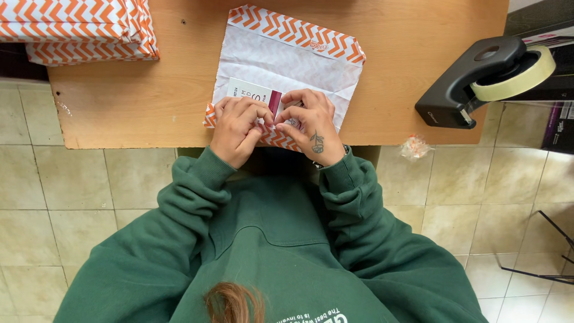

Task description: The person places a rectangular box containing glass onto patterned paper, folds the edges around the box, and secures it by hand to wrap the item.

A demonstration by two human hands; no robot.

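Note:
A white mailing bag (281, 60) with orange chevron edges lies flat on the wooden table (149, 101), its open end toward me. A small white and dark red box (254, 93) rests at that open end. My left hand (238, 128) and my right hand (308, 122) are side by side on the box and the bag's near edge, fingers curled and pinching there. What exactly the fingertips grip is hidden under the fingers. Both arms wear green sleeves.
A stack of orange-and-white chevron bags (78, 30) sits at the table's far left corner. A black tape dispenser (472, 84) with a pale roll stands on the right edge. A crumpled scrap (415, 146) lies on the tiled floor (78, 197). Dark metal legs (550, 251) show at right.

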